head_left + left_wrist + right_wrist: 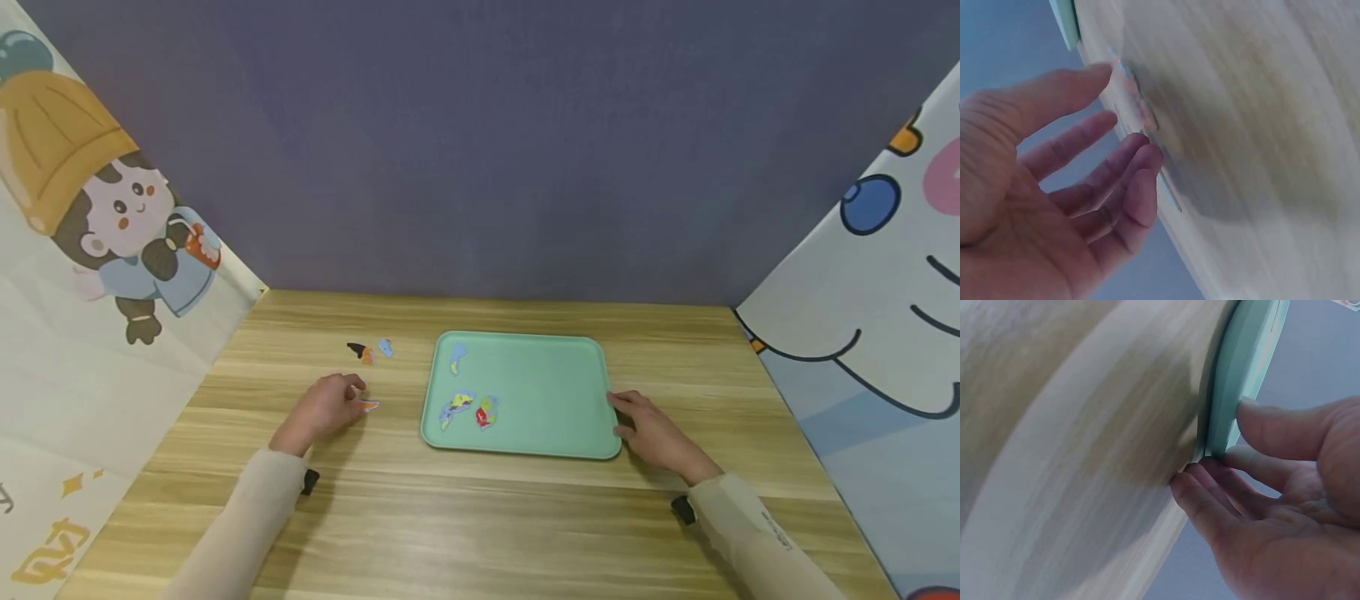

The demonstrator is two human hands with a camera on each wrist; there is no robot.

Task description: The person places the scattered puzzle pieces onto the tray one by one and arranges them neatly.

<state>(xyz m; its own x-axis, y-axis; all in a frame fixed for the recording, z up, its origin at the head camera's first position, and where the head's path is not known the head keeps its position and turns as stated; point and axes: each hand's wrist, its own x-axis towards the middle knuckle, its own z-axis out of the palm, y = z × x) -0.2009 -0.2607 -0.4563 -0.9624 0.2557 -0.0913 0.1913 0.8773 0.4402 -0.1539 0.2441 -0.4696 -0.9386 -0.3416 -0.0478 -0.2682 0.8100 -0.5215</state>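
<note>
My left hand (322, 410) is low over the table, its fingertips beside a flat orange piece (367, 406) with an irregular outline. In the left wrist view, thumb and fingers are apart with nothing between them. My right hand (660, 433) touches the right edge of a mint-green tray (555, 392). Close up, the thumb (1272, 425) lies against the tray's side wall (1229, 381), and the other fingertips are at its lower edge. On the tray's left part lie flat cut pieces: a blue-and-yellow one (457, 358), a yellow-and-lilac group (457, 407) and a red-and-green one (486, 412).
Beyond the left hand, a black-and-orange piece (362, 352) and a small blue piece (386, 347) lie on the wooden table (465, 525). A dark panel (495, 150) rises behind the table. Printed cartoon sheets (67, 350) flank both sides.
</note>
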